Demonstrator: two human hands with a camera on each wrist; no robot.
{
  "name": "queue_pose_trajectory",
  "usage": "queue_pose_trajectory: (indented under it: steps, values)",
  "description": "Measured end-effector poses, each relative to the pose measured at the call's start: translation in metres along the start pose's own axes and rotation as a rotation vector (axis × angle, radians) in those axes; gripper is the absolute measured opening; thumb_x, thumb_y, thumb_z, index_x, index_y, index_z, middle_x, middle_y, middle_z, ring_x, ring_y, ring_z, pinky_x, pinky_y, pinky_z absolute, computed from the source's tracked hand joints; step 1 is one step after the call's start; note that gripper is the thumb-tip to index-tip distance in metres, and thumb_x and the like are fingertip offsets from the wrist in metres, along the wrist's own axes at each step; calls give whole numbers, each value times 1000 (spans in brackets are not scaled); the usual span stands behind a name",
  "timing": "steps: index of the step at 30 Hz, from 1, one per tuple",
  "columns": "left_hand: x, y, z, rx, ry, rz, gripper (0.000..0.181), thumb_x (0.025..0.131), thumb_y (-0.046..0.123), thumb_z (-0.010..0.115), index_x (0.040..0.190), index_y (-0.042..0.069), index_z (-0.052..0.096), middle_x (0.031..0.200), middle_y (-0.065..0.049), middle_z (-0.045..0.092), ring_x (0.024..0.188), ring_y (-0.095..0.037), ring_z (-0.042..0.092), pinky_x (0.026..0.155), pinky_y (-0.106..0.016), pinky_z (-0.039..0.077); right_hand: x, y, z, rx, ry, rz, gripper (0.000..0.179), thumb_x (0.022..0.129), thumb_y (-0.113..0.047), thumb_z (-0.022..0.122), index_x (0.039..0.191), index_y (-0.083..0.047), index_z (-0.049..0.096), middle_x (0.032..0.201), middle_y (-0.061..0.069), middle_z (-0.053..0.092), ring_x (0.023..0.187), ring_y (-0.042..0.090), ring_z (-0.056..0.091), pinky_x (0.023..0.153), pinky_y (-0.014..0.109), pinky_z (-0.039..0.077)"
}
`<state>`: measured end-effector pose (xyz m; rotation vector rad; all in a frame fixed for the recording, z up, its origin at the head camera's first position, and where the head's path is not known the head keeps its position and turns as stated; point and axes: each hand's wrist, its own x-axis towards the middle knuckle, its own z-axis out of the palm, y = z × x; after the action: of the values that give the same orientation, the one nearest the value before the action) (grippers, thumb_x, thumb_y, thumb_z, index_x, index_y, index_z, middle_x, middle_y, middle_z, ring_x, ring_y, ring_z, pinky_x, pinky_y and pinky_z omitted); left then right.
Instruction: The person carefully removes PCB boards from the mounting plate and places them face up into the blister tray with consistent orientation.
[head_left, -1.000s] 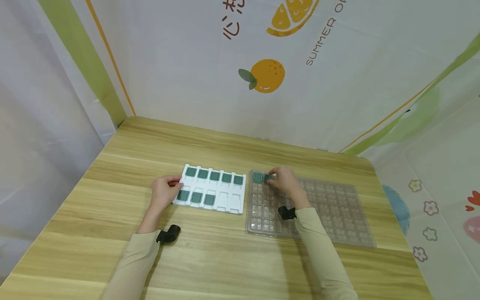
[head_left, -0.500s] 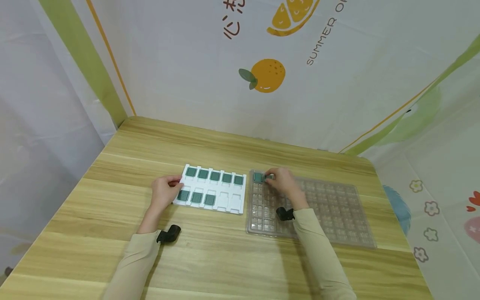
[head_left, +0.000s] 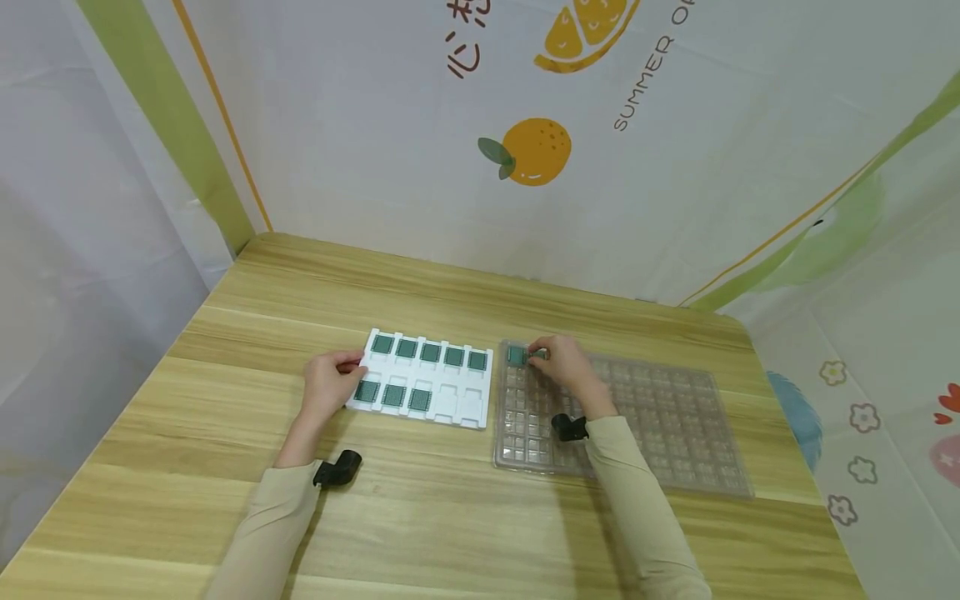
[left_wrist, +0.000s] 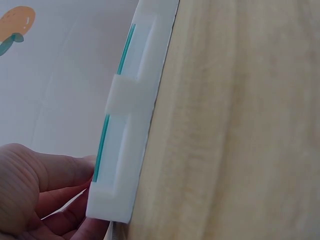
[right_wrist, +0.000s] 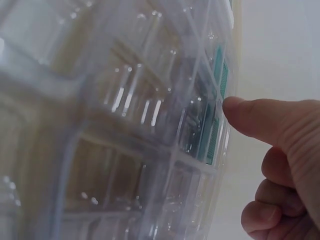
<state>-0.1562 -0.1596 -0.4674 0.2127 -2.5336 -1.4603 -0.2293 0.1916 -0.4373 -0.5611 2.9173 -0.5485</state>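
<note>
My left hand (head_left: 328, 385) grips the left edge of a white tray (head_left: 427, 372) in the head view, thumb on top. Several green square chips (head_left: 430, 353) fill its far row and part of its near row; two near-right pockets hold none. The left wrist view shows the tray (left_wrist: 127, 95) side-on, tilted. At the far-left corner of a clear pocketed tray (head_left: 517, 421), my right hand (head_left: 566, 364) has thumb and index fingertips at the left edge of a green chip (right_wrist: 212, 142). Another green chip (head_left: 516, 355) sits in the corner pocket beside it. The hand partly covers the first chip.
The two trays lie side by side on a wooden table (head_left: 420, 508), a narrow gap between them. A printed white curtain (head_left: 360, 150) hangs behind the table. Black wrist cameras (head_left: 339, 468) are strapped on both sleeves.
My right hand's fingertips have shifted slightly left, from around the second chip to its left edge beside the corner chip. The left hand and white tray stay put.
</note>
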Motion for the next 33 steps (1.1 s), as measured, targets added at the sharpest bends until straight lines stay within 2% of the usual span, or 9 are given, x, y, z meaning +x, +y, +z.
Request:
queue_pose_trajectory:
  steps: [14, 18, 21, 24, 30, 33]
  values:
    - [-1, 1, 0, -9, 10, 14, 20, 78, -10, 64, 97, -15, 67, 86, -29, 66, 75, -32, 62, 56, -9, 40, -3, -12, 4, 37, 32, -40, 20, 87, -12, 66, 104, -2, 69, 49, -4, 37, 44, 8, 30, 44, 22, 28]
    - [-1, 1, 0, -9, 9, 19, 20, 78, -10, 64, 97, -15, 67, 85, -29, 66, 75, -32, 62, 57, -9, 40, -6, -21, 6, 60, 35, -64, 20, 87, -11, 66, 104, -2, 69, 51, -1, 43, 45, 9, 32, 45, 23, 30]
    - [0, 0, 0, -6, 8, 19, 20, 78, -9, 64, 97, -15, 67, 86, -29, 66, 75, -33, 62, 57, -10, 40, -7, -27, 8, 67, 60, -106, 18, 85, -10, 68, 101, -2, 70, 56, 2, 54, 47, 8, 41, 47, 23, 37]
    - [0, 0, 0, -2, 9, 18, 20, 79, -9, 64, 98, -15, 67, 86, -28, 66, 75, -32, 62, 57, -10, 40, -8, -32, 11, 73, 76, -139, 19, 84, -10, 70, 100, -1, 70, 59, 2, 57, 49, 8, 45, 51, 24, 41]
    - [1, 0, 0, 12, 12, 18, 20, 78, -9, 65, 97, -14, 67, 84, -27, 66, 73, -29, 62, 56, -10, 40, -9, -44, 17, 99, 56, -153, 19, 86, -9, 66, 103, -1, 70, 45, -6, 32, 42, 6, 23, 45, 20, 28]
    - [1, 0, 0, 14, 12, 19, 20, 78, -9, 65, 97, -14, 67, 84, -27, 66, 72, -28, 62, 56, -10, 40, -10, -51, 21, 116, 55, -169, 19, 86, -9, 66, 103, -1, 70, 45, -7, 29, 40, 5, 22, 42, 19, 24]
